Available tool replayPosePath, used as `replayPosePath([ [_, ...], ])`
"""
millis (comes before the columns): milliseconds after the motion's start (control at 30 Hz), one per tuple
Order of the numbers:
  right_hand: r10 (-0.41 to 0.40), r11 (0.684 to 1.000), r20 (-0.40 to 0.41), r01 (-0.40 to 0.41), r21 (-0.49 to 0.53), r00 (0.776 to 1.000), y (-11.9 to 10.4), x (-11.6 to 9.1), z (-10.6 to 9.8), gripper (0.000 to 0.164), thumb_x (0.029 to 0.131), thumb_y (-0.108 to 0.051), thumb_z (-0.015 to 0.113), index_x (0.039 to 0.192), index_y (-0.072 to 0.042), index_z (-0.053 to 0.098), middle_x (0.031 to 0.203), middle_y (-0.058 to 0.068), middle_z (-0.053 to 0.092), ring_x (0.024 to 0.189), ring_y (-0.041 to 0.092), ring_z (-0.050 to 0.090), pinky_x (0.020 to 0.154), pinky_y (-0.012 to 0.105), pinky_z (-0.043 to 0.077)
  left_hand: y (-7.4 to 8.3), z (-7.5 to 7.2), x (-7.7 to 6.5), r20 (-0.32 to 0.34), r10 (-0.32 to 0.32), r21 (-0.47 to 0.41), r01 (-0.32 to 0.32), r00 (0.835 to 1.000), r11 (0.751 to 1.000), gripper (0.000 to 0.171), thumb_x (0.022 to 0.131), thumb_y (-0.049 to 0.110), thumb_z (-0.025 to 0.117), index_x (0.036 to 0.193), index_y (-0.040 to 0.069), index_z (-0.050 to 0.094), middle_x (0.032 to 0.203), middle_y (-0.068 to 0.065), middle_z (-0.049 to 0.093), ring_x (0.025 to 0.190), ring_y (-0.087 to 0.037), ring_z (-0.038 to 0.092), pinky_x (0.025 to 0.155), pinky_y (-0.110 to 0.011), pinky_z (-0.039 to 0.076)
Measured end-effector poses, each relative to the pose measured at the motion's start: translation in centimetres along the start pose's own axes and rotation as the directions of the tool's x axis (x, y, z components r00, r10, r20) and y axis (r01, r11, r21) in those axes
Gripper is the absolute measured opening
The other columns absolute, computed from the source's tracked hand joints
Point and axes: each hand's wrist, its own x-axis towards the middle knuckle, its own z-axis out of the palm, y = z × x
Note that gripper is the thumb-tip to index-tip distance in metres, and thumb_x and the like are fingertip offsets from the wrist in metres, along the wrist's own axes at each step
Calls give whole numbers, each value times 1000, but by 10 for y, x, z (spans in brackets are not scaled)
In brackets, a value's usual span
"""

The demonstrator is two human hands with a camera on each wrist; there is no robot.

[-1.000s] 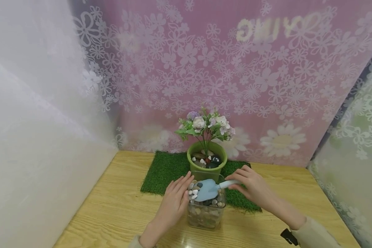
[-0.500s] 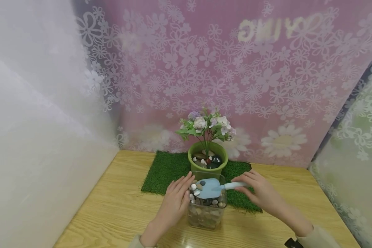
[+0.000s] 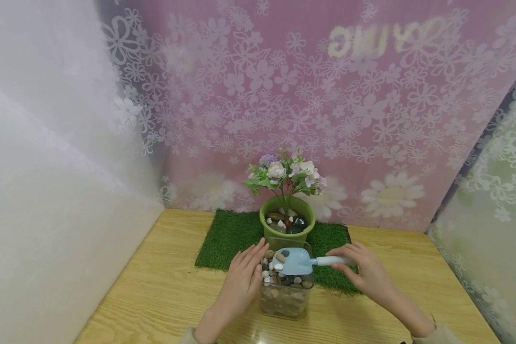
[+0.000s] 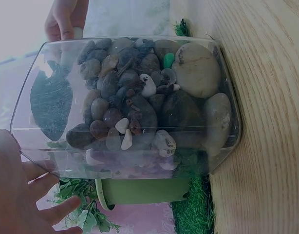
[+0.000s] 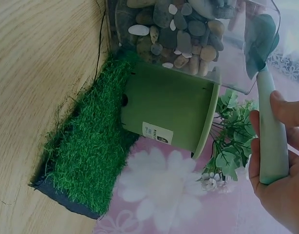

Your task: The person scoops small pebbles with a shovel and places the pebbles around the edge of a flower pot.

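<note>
Holding: the right hand (image 3: 367, 273) pinches the handle of the small pale-blue plastic trowel (image 3: 303, 261) between thumb and fingers, blade level over the mouth of the square clear glass vase of mixed pebbles (image 3: 286, 296).
Load: a few small pebbles (image 3: 281, 258) lie on the shallow blade, near its tip.
Left hand: the left hand (image 3: 241, 282) lies flat against the vase's left wall, fingers nearly straight, bracing rather than gripping.
Surroundings: the vase stands on the light wooden table (image 3: 155, 296), just in front of the green plastic pot of artificial flowers (image 3: 287, 224) on the green artificial-grass mat (image 3: 232, 236).
Risk, spill: any tilt of the blade likely rolls pebbles off onto the table or mat.
Risk, grip: the thin handle may twist in such a light pinch.
Risk, vase: a downward push could slide the glass, since the palm only steadies one side.
</note>
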Motion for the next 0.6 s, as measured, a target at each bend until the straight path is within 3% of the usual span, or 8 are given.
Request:
replayPosePath([
  [600, 33, 999, -14, -33, 0, 999, -5, 8, -3, 33, 77, -3, 83, 106, -17, 75, 94, -14, 68, 85, 4, 53, 67, 29, 48, 0, 0, 0, -7, 15, 8, -15, 1000, 1000, 49, 106, 14, 48, 155, 15, 44, 161, 1, 39, 144, -29, 42, 113, -66, 31],
])
